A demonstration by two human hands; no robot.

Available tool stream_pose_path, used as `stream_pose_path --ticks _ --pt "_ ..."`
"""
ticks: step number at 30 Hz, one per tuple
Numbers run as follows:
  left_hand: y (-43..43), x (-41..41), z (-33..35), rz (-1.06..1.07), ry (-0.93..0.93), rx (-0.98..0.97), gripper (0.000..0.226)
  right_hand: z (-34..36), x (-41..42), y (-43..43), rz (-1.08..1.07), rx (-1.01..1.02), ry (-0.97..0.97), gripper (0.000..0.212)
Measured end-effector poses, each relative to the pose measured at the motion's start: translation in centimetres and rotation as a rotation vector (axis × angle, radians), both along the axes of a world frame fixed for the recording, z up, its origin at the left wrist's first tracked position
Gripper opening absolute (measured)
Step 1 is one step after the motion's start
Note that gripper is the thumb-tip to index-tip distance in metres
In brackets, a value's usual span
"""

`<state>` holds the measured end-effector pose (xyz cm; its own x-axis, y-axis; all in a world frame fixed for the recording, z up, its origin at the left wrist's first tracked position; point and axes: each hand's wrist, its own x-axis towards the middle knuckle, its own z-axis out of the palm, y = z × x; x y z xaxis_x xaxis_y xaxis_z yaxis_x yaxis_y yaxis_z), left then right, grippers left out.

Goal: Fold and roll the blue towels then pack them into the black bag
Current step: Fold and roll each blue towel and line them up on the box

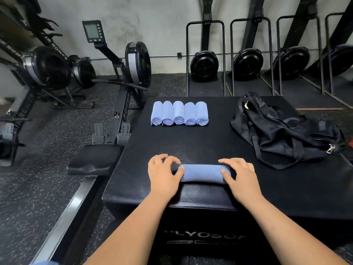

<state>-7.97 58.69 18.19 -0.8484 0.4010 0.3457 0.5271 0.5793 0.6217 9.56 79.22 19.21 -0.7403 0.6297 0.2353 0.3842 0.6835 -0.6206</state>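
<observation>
Head view, looking down at a black padded box serving as desk (191,142). Far left: rowing machines (122,77) on speckled rubber floor (47,188), one with a small monitor raised on an arm. Left hand (164,175) pressed on the left end of a blue towel roll (203,173), fingers curled over its far edge, thumb at the near side. Roll lying crosswise at the near middle of the desk, seemingly fully wound. Far of it, five rolled towels (179,113) side by side, touching, spiral ends facing near. Right hand (238,176) clamped likewise on the roll's right end, thumb on top. Both hands narrow, holding the roll down. Right: black bag (284,131) slumped on the desk, well apart from the towels, mouth open at the far end, straps trailing near, a metal clip at its right corner. Nothing blue visible inside.

Progress, as judged: folding and rolling near complete, six rolls in sight, no flat towels left in view. Packing not yet begun; all six still to go in the bag.

Room: grey wall, more upright machines with fan housings along the far right.
</observation>
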Motion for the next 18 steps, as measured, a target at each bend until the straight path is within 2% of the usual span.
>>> stream_pose_path --ticks 2,7,11,15,18 --pt "0.6 -0.1 0.7 -0.051 0.099 -0.036 0.004 0.6 -0.4 0.0 0.044 0.076 -0.069 0.023" --pt "1.0 0.3 1.2 -0.073 0.229 -0.077 0.014 1.4 -0.6 -0.1 0.033 0.079 -0.250 0.023" --pt "0.2 1.1 0.8 -0.086 0.232 -0.165 0.034 1.3 0.0 -0.7 0.030 0.068 -0.236 0.017" --pt "0.0 2.3 1.4 -0.075 0.199 -0.209 0.040 1.4 -0.2 -1.9 -0.008 0.017 -0.207 0.015" --pt "0.6 3.5 2.3 -0.167 0.064 -0.250 0.048 1.5 -0.6 -2.9 -0.015 0.003 -0.239 0.016"
